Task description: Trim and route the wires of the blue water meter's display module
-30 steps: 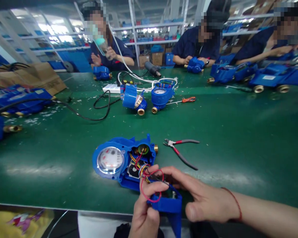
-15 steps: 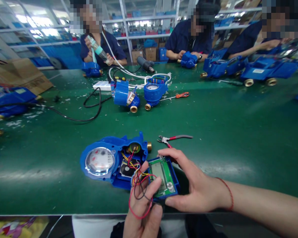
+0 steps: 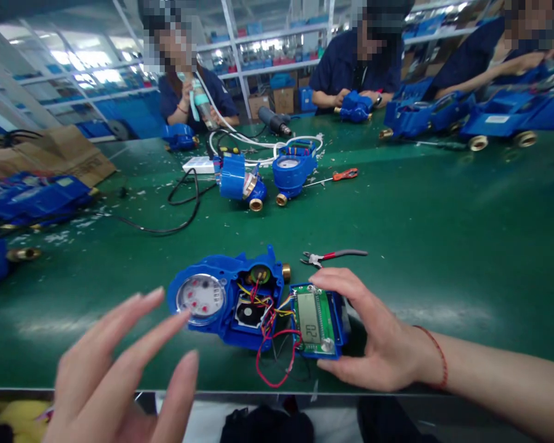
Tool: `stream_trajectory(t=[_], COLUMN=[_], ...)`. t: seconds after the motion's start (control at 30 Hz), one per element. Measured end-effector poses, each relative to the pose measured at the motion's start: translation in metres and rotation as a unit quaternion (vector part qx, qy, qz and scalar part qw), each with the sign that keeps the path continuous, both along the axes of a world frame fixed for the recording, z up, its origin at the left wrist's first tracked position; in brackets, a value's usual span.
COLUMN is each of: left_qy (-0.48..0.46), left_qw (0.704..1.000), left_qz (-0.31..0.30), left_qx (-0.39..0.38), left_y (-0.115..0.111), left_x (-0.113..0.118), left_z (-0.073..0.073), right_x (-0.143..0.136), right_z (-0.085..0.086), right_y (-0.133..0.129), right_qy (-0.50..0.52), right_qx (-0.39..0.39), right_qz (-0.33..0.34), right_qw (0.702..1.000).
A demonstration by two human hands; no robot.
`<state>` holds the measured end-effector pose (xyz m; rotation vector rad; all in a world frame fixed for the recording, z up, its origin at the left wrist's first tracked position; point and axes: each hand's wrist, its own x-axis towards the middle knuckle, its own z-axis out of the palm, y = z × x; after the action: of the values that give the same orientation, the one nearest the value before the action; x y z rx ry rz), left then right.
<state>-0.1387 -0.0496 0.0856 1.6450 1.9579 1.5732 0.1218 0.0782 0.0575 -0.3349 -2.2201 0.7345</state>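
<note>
In front of me lies a blue water meter (image 3: 207,329) with its housing open, showing a round dial (image 3: 200,299) and a brass end. My right hand (image 3: 373,335) grips a blue cover with a green circuit board (image 3: 326,314) and an LCD in it; the LCD shows digits. Red, black, yellow and white wires (image 3: 268,317) run from the board into the housing, and a red loop hangs near the table edge. My left hand (image 3: 120,369) hovers left of the meter, fingers spread, holding nothing. Side cutters (image 3: 333,256) lie behind the cover.
Farther back on the green table (image 3: 420,246) are two blue meters, an orange-handled screwdriver (image 3: 345,175), a heat gun (image 3: 274,120) and a black cable (image 3: 194,203). More meters lie at left and right. Three co-workers sit opposite, one holding a bottle (image 3: 204,101).
My left hand has left the wires and board, moved to the left and opened. Digits now appear on the LCD. My right hand still holds the cover. A co-worker's bottle was raised toward the head.
</note>
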Motion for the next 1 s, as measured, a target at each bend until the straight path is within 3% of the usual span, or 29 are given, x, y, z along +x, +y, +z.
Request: stream_trajectory(t=[0.07,0.13,0.2,0.3,0.4,0.47,0.57,0.7,0.9,1.0], left_qy=[0.217,0.26,0.248,0.262,0.352,0.399,0.402,0.334,0.349,0.319], left_qw=[0.975,0.957,0.95,0.944,0.892,0.877,0.901,0.934,0.918,0.924], left_qz=[-0.04,-0.119,-0.146,-0.066,0.049,0.055,0.008,-0.027,0.13,0.153], left_qx=[-0.005,-0.056,-0.124,-0.191,-0.281,-0.263,-0.164,-0.126,-0.138,-0.145], left_y=[0.036,0.065,0.078,0.067,0.04,0.026,0.018,0.022,0.034,0.036], left_x=[-0.017,-0.029,-0.032,-0.021,-0.004,0.002,0.002,0.006,0.042,0.053], left_z=[0.012,0.018,0.02,0.023,0.024,0.017,-0.001,-0.022,-0.025,-0.025], right_x=[-0.001,-0.002,-0.002,0.0,0.001,0.0,0.0,0.002,0.002,0.003], right_z=[-0.001,-0.002,-0.003,-0.004,-0.003,-0.002,-0.002,-0.006,-0.007,-0.009], right_y=[-0.001,-0.001,0.0,0.001,0.003,0.004,0.006,0.011,0.011,0.01], right_qy=[0.011,0.014,0.012,0.009,0.017,0.025,0.028,0.026,0.023,0.012], right_qx=[0.008,0.017,0.028,0.041,0.055,0.053,0.03,-0.015,-0.006,-0.022], right_qz=[-0.003,-0.004,-0.003,-0.013,-0.044,-0.062,-0.067,-0.051,-0.077,-0.091], right_qw=[1.0,1.0,1.0,0.999,0.997,0.996,0.997,0.998,0.997,0.996])
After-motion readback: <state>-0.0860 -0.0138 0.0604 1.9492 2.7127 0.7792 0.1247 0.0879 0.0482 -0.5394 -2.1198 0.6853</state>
